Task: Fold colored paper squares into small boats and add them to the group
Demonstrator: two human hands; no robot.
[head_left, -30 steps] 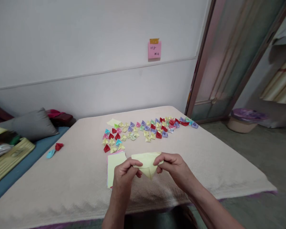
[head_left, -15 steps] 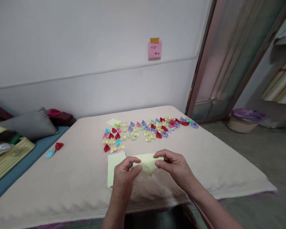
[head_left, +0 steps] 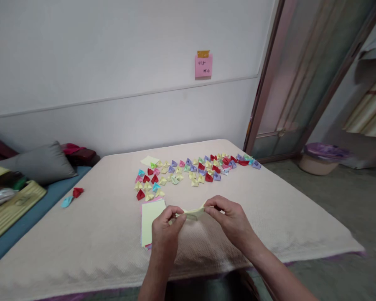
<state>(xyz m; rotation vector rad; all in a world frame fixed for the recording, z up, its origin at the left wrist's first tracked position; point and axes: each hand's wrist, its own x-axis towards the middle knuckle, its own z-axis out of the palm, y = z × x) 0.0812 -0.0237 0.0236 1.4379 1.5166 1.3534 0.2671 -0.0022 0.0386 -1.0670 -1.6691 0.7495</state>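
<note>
A folded pale yellow paper (head_left: 194,212) is stretched between my two hands, above the near part of the cloth-covered table. My left hand (head_left: 168,228) pinches its left end between thumb and fingers. At the right end, my right hand (head_left: 227,217) grips it the same way. The paper is seen nearly edge-on, so its face is mostly hidden. A stack of paper sheets (head_left: 152,223), pale yellow on top with pink edges showing, lies beside and partly behind my left hand. Beyond my hands sit several small folded paper pieces (head_left: 174,179) in red, yellow, purple, pink and blue.
A red folded piece (head_left: 78,192) and a light blue one (head_left: 67,202) lie at the table's left. One pale sheet (head_left: 149,160) rests at the back. A grey pillow (head_left: 37,163) is at left; a lined bin (head_left: 321,159) stands on the floor at right.
The folded paper has tipped from showing its broad face with a downward point to nearly edge-on. Both hands keep hold of its ends and have barely shifted.
</note>
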